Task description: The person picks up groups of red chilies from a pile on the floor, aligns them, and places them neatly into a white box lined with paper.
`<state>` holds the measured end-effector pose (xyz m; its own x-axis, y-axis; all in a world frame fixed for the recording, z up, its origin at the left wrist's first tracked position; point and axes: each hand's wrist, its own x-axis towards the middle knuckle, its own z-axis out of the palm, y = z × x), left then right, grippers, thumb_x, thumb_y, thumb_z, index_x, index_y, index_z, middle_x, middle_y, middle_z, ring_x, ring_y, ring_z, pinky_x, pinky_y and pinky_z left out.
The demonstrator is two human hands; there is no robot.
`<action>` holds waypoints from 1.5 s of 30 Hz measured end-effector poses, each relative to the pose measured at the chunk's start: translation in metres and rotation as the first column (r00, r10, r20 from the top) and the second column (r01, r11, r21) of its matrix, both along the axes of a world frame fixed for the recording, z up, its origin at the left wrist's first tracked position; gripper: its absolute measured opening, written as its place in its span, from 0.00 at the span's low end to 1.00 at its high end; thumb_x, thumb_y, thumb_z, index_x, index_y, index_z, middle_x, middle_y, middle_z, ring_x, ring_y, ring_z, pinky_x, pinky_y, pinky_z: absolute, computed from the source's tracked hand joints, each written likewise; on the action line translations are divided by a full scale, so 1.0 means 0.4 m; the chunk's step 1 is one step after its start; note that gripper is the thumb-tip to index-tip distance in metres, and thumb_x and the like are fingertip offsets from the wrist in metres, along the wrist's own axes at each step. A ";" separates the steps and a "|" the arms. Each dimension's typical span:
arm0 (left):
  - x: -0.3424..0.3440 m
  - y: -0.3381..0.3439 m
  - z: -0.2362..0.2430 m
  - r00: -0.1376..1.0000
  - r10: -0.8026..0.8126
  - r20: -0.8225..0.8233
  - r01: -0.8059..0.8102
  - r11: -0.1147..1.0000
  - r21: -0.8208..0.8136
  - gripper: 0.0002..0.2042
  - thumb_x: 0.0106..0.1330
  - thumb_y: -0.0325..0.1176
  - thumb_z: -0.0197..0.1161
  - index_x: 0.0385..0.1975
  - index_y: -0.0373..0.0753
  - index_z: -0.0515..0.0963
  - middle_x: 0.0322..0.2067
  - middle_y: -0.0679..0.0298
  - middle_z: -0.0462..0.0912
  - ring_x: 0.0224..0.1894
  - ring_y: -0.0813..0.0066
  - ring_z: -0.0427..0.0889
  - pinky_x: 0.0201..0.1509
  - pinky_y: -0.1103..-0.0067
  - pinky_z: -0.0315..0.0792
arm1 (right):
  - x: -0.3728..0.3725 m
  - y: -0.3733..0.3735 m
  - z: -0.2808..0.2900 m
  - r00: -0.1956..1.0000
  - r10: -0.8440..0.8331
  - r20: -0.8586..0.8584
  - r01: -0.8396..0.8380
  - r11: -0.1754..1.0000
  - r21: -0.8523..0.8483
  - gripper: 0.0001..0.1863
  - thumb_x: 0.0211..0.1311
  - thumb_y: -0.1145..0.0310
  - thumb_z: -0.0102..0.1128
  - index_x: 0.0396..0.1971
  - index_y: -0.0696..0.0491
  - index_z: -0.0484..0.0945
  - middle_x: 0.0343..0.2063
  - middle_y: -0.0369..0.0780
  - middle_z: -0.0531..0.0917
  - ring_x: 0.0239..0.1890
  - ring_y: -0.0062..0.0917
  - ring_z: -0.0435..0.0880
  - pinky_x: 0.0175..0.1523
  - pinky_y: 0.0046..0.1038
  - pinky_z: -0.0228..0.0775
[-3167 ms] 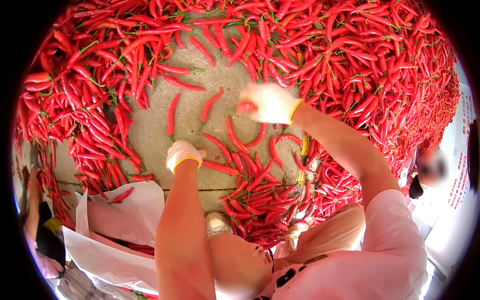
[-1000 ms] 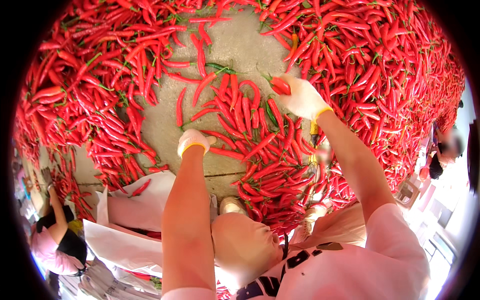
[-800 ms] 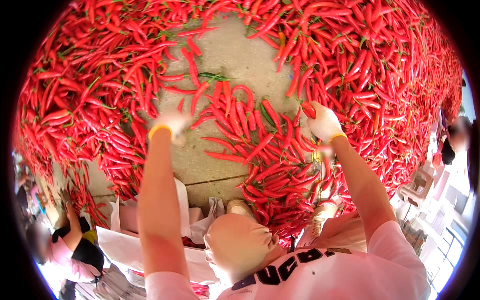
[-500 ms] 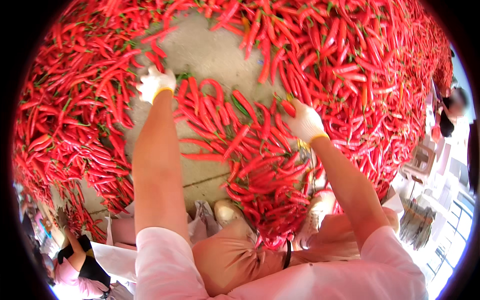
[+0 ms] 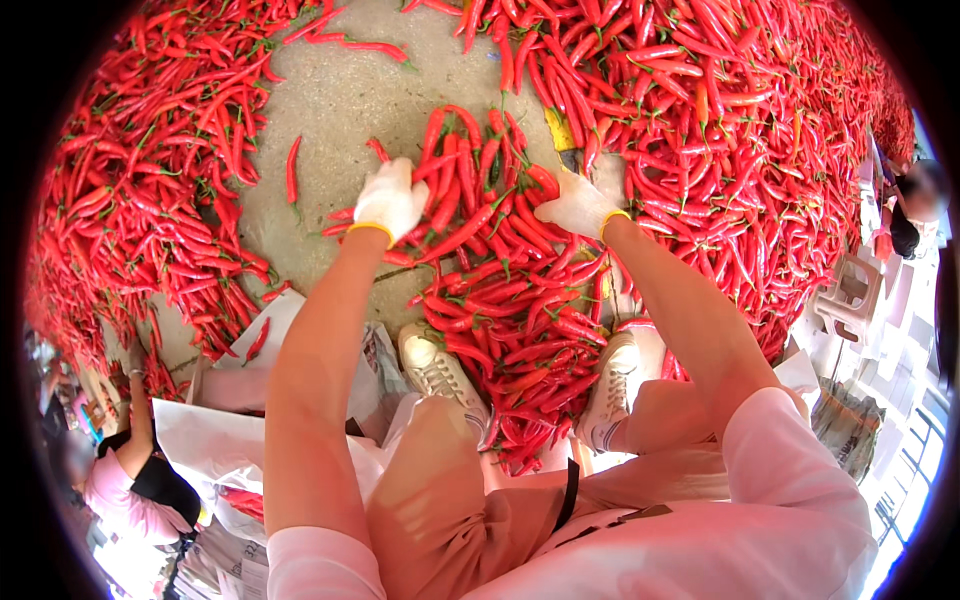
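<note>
My left hand (image 5: 392,198), in a white glove with a yellow cuff, presses against the left side of a heap of red chili peppers (image 5: 480,225). Its fingers are slightly bent and partly spread, gripping none of the peppers. Opposite it, my right hand (image 5: 582,203), gloved the same way, touches the heap's right side with thumb and fingers apart. The heap runs from between my hands down to the floor between my two shoes, the left shoe (image 5: 437,368) and the right shoe (image 5: 610,385). Green stems show on many peppers.
Big piles of chili peppers lie at left (image 5: 150,190) and right (image 5: 720,190). A few loose peppers, one a single chili (image 5: 293,172), rest on the concrete floor (image 5: 340,110). White sacks (image 5: 215,430) lie by my left leg. A plastic stool (image 5: 848,295) and other people are at the sides.
Both hands have come nearer to me, the left also rightward, drawing peppers toward the heap at my feet. More bare floor shows beyond the heap.
</note>
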<state>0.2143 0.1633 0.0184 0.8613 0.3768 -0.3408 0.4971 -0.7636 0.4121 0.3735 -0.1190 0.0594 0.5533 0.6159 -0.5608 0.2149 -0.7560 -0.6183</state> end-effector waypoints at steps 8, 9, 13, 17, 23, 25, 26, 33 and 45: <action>-0.111 -0.221 0.061 0.970 -0.129 -0.204 0.072 0.961 -0.268 0.23 0.71 0.44 0.58 0.57 0.33 0.73 0.59 0.33 0.78 0.63 0.34 0.78 0.69 0.53 0.72 | -0.145 -0.202 -0.039 0.938 -0.110 -0.328 0.166 0.974 0.151 0.27 0.50 0.68 0.75 0.53 0.59 0.85 0.40 0.44 0.90 0.46 0.32 0.87 0.58 0.35 0.78; -0.150 -0.210 0.083 0.966 -0.125 -0.228 0.062 0.963 -0.263 0.23 0.71 0.44 0.58 0.57 0.33 0.73 0.59 0.33 0.78 0.63 0.34 0.78 0.69 0.53 0.72 | -0.178 -0.181 0.020 0.931 -0.104 -0.351 0.167 0.974 0.154 0.27 0.50 0.68 0.75 0.53 0.59 0.85 0.40 0.44 0.90 0.46 0.32 0.87 0.58 0.35 0.78; -0.061 -0.305 0.210 0.974 -0.144 -0.175 0.140 0.989 -0.039 0.37 0.66 0.46 0.67 0.74 0.39 0.65 0.70 0.37 0.70 0.69 0.38 0.75 0.72 0.56 0.70 | -0.046 -0.304 0.021 0.950 -0.160 -0.267 0.156 0.987 -0.037 0.23 0.52 0.70 0.74 0.50 0.59 0.84 0.39 0.40 0.89 0.43 0.28 0.85 0.53 0.31 0.78; -0.141 -0.307 0.271 0.923 0.274 0.269 -0.256 0.962 -0.098 0.34 0.70 0.48 0.67 0.72 0.36 0.69 0.64 0.41 0.78 0.64 0.40 0.79 0.69 0.55 0.74 | -0.128 -0.199 0.175 0.740 -0.277 -0.613 0.488 0.849 0.205 0.20 0.60 0.73 0.74 0.52 0.55 0.83 0.43 0.39 0.89 0.42 0.27 0.88 0.52 0.32 0.79; -0.248 -0.379 0.249 0.801 0.455 -0.390 -0.106 -0.533 -0.839 0.27 0.82 0.49 0.59 0.71 0.39 0.72 0.63 0.55 0.82 0.59 0.61 0.85 0.65 0.63 0.79 | -0.265 -0.085 0.232 0.533 -0.116 -0.838 0.583 0.769 0.264 0.20 0.63 0.71 0.76 0.55 0.55 0.83 0.42 0.35 0.89 0.46 0.23 0.87 0.52 0.28 0.80; -0.266 -0.383 0.215 0.843 0.402 -0.358 0.011 -0.678 -0.735 0.25 0.84 0.49 0.53 0.73 0.41 0.71 0.69 0.56 0.77 0.67 0.60 0.79 0.73 0.61 0.73 | -0.290 -0.054 0.234 0.488 -0.096 -0.868 0.549 0.807 0.219 0.23 0.63 0.69 0.76 0.57 0.56 0.82 0.45 0.36 0.89 0.47 0.22 0.87 0.53 0.28 0.80; -0.277 -0.391 0.203 0.809 0.417 -0.416 0.040 -0.744 -0.667 0.25 0.86 0.48 0.50 0.74 0.41 0.70 0.72 0.57 0.74 0.71 0.59 0.74 0.76 0.60 0.69 | -0.301 -0.048 0.224 0.518 -0.124 -0.847 0.532 0.822 0.205 0.25 0.63 0.68 0.76 0.59 0.56 0.82 0.47 0.37 0.88 0.48 0.22 0.86 0.54 0.28 0.79; -0.411 -0.440 0.074 0.517 0.690 -0.507 -0.062 -0.561 -0.826 0.20 0.79 0.41 0.66 0.63 0.37 0.79 0.55 0.62 0.85 0.54 0.70 0.84 0.59 0.73 0.77 | -0.437 0.029 0.206 0.955 0.044 -0.294 0.030 0.969 0.244 0.32 0.61 0.61 0.66 0.60 0.66 0.73 0.51 0.61 0.85 0.58 0.48 0.85 0.63 0.41 0.75; -0.561 -0.460 0.084 0.575 0.638 -0.513 0.193 -0.715 -0.672 0.26 0.78 0.42 0.64 0.71 0.39 0.71 0.57 0.56 0.83 0.52 0.62 0.86 0.55 0.64 0.84 | -0.306 0.093 0.104 0.951 -0.046 0.305 -0.044 0.959 0.281 0.19 0.67 0.63 0.60 0.53 0.56 0.84 0.46 0.52 0.88 0.50 0.47 0.88 0.58 0.41 0.79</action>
<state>-0.0102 -0.0207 0.0519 0.8389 0.1819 -0.5130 -0.1896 0.9811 0.0378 0.2509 -0.0820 0.1009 0.6705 0.7226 -0.1683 0.4261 -0.5608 -0.7099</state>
